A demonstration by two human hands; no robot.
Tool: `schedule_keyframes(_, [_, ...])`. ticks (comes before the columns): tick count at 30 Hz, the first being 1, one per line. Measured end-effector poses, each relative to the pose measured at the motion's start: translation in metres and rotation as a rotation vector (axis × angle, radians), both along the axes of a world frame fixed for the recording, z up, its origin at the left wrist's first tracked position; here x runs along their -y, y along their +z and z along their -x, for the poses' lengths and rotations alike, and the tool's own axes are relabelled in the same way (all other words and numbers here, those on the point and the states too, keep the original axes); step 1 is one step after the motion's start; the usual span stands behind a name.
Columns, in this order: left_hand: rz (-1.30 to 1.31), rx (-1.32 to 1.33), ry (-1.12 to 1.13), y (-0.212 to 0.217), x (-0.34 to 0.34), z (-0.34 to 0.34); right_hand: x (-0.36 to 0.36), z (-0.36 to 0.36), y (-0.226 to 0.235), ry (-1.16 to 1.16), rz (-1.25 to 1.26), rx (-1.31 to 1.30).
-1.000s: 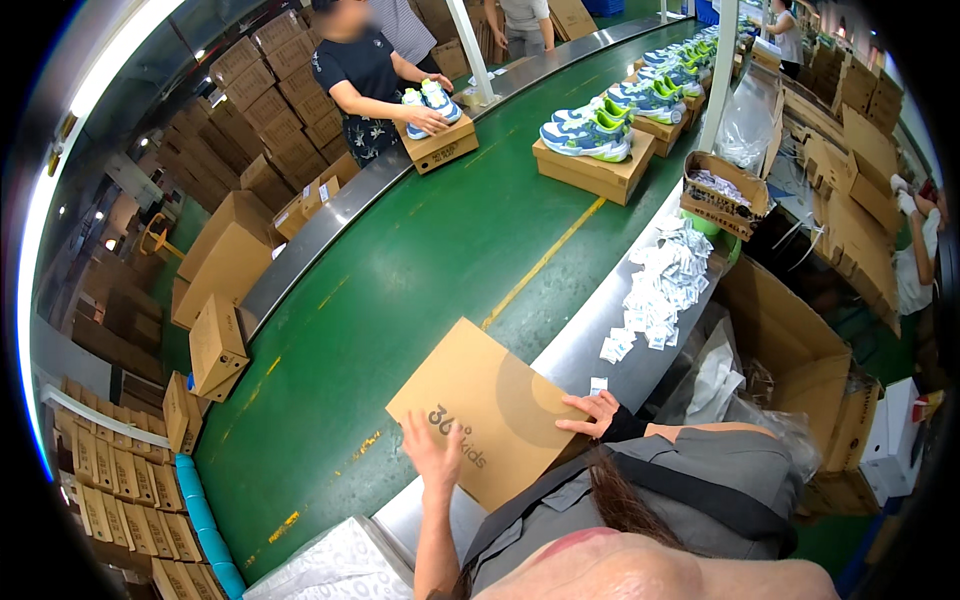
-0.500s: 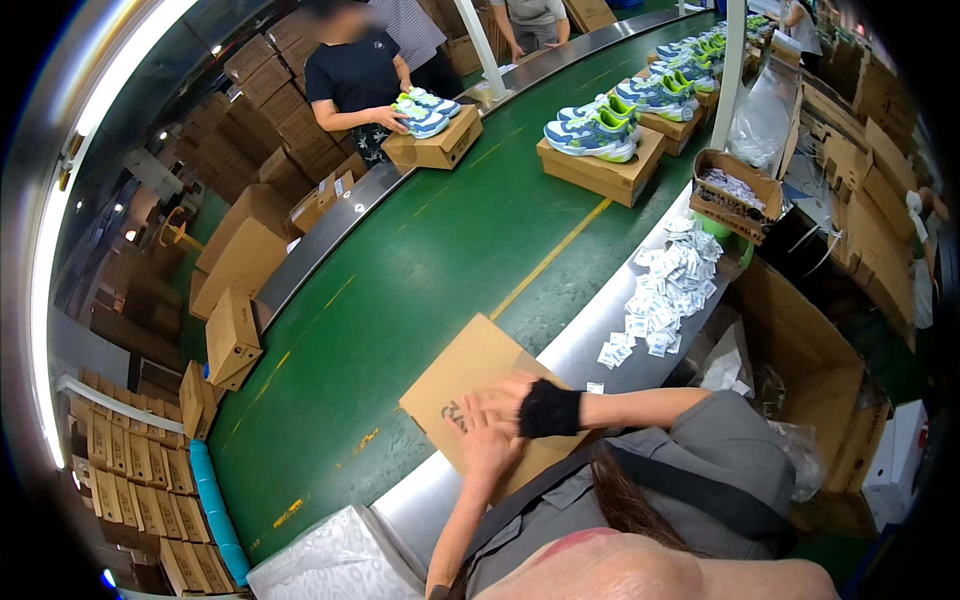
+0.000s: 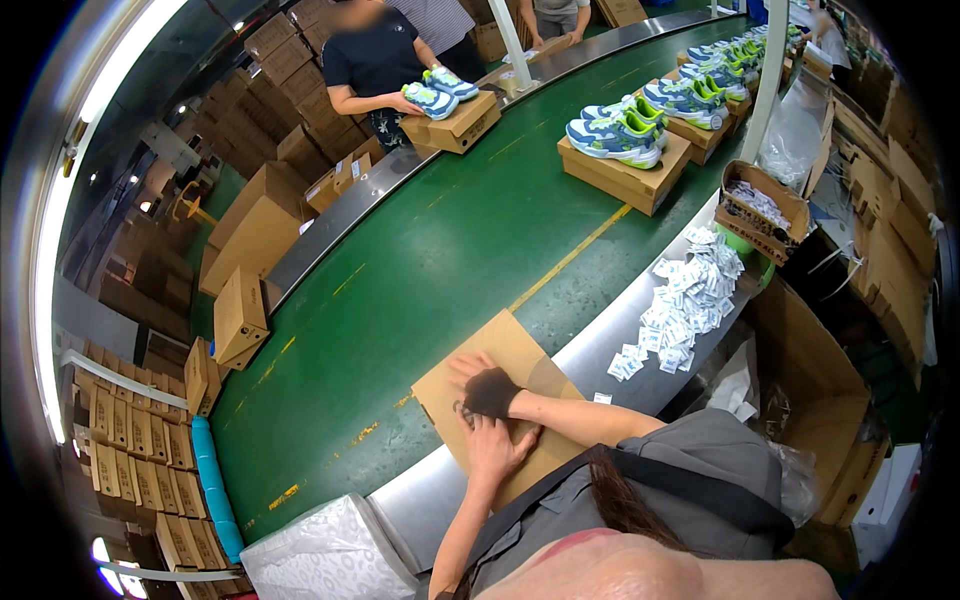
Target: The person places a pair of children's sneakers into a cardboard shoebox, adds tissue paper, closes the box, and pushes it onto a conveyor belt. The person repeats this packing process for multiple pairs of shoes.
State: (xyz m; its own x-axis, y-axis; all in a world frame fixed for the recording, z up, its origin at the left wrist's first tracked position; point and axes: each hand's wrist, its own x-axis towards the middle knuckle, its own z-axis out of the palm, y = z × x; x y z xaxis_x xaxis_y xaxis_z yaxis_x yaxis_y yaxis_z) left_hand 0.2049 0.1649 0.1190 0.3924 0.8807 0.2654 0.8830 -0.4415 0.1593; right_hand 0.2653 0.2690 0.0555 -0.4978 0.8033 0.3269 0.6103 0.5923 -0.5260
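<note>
While both hands press it flat at the near edge of the green conveyor belt (image 3: 420,260), the flattened cardboard box (image 3: 505,400) looks light, stiff and creasable, best gripped along its edges. Left hand (image 3: 495,445) lies fingers spread; right hand (image 3: 475,372), wearing a dark wristband (image 3: 492,392), seems likewise flat, partly hidden.
</note>
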Motion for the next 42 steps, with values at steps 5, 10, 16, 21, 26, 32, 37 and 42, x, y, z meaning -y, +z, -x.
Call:
schedule_keyframes(5, [0.146, 0.030, -0.002, 0.007, -0.008, -0.002, -0.011, 0.001, -0.010, -0.048, -0.028, -0.019])
schedule_keyframes(10, [0.147, 0.008, -0.016, 0.008, -0.011, 0.002, -0.016, 0.002, -0.016, -0.070, -0.076, -0.079])
schedule_keyframes(16, [0.097, 0.109, -0.026, 0.005, -0.013, 0.003, -0.015, -0.003, -0.013, -0.117, -0.122, -0.099])
schedule_keyframes(21, [0.096, 0.151, -0.043, -0.002, -0.004, 0.012, -0.003, -0.002, -0.005, -0.133, -0.067, -0.078])
schedule_keyframes(26, [0.072, 0.162, -0.082, -0.005, 0.015, 0.017, 0.017, -0.001, -0.013, -0.163, -0.091, -0.107])
schedule_keyframes(32, [0.100, 0.159, -0.130, -0.005, 0.031, 0.029, 0.040, 0.005, -0.011, -0.240, -0.096, -0.100])
schedule_keyframes(37, [0.081, 0.131, -0.146, -0.009, 0.035, 0.030, 0.045, 0.003, -0.013, -0.308, -0.123, -0.152])
schedule_keyframes(42, [0.045, 0.152, -0.153, -0.010, 0.035, 0.031, 0.045, 0.003, -0.012, -0.325, -0.177, -0.232])
